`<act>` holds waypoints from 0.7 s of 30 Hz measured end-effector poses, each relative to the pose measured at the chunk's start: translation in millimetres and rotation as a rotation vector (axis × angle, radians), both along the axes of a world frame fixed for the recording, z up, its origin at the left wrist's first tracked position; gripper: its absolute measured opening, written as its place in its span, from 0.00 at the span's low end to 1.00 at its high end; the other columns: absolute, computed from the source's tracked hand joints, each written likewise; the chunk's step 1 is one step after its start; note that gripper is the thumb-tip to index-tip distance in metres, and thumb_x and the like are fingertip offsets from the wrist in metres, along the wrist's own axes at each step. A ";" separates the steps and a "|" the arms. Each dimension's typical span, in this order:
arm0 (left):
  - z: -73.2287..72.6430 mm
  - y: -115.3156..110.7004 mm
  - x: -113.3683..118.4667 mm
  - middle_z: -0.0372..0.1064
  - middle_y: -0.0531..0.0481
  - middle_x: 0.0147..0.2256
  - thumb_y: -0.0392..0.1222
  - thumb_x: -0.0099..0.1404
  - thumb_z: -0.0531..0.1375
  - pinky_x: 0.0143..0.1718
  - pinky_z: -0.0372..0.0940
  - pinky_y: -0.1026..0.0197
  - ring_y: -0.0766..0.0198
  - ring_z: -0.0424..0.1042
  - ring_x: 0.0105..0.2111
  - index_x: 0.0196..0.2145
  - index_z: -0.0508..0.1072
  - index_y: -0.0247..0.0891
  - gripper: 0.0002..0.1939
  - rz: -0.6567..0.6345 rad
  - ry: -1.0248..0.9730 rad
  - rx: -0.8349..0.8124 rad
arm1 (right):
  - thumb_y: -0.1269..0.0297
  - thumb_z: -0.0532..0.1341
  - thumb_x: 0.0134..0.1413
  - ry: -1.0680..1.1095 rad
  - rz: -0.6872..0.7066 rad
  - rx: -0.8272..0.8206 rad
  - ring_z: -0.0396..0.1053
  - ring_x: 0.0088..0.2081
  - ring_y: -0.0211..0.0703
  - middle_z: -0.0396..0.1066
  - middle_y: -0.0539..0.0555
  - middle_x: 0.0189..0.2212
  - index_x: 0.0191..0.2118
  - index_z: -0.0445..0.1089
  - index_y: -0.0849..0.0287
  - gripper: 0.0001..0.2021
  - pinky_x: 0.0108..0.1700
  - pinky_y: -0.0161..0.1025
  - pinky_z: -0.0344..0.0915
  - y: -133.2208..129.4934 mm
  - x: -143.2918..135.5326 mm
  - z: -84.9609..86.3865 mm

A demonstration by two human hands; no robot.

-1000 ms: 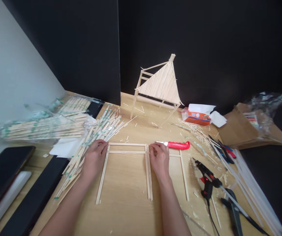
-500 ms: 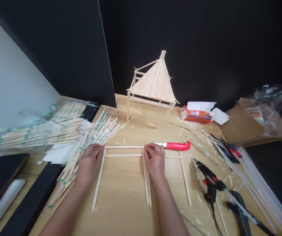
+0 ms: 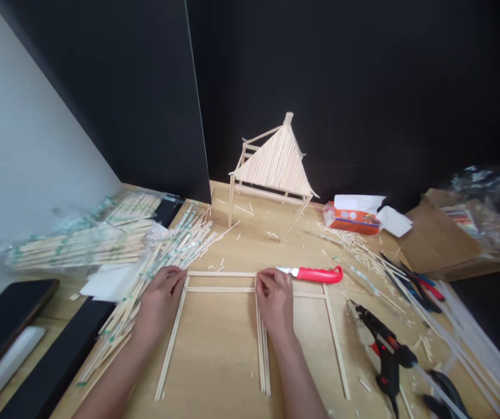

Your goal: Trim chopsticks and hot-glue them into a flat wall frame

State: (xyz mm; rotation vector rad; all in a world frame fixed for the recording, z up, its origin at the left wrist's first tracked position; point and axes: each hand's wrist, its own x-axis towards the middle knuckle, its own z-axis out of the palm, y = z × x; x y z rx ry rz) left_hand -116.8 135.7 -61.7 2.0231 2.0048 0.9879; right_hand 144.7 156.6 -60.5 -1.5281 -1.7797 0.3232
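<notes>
A flat frame of wooden sticks (image 3: 221,289) lies on the table, with two crossbars at its far end and legs running toward me. My left hand (image 3: 160,297) pinches its far left corner between thumb and fingers. At the far right corner of the same frame, my right hand (image 3: 276,299) closes its fingertips on the sticks. Just right of that hand, a second stick frame (image 3: 336,343) lies partly hidden. A red-handled knife (image 3: 319,274) rests beyond it, its blade close to my right fingers.
Behind stands a stick model house (image 3: 276,163) with a slatted roof. Loose chopsticks and wrapped bundles (image 3: 84,244) lie left. To the right are a glue gun (image 3: 383,343), pliers (image 3: 424,285), an orange box (image 3: 350,220), a cardboard box (image 3: 433,238) and glue sticks (image 3: 472,331).
The view has tilted up a little, so the table's things sit lower in the picture. Both hands stay at the same frame corners.
</notes>
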 end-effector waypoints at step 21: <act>-10.2 11.7 -15.5 0.72 0.45 0.35 0.59 0.62 0.49 0.42 0.70 0.52 0.56 0.74 0.36 0.30 0.74 0.39 0.23 -0.033 -0.009 0.077 | 0.56 0.55 0.56 0.616 -0.037 0.041 0.72 0.32 0.44 0.77 0.56 0.33 0.41 0.75 0.61 0.16 0.34 0.37 0.66 119.3 58.6 56.6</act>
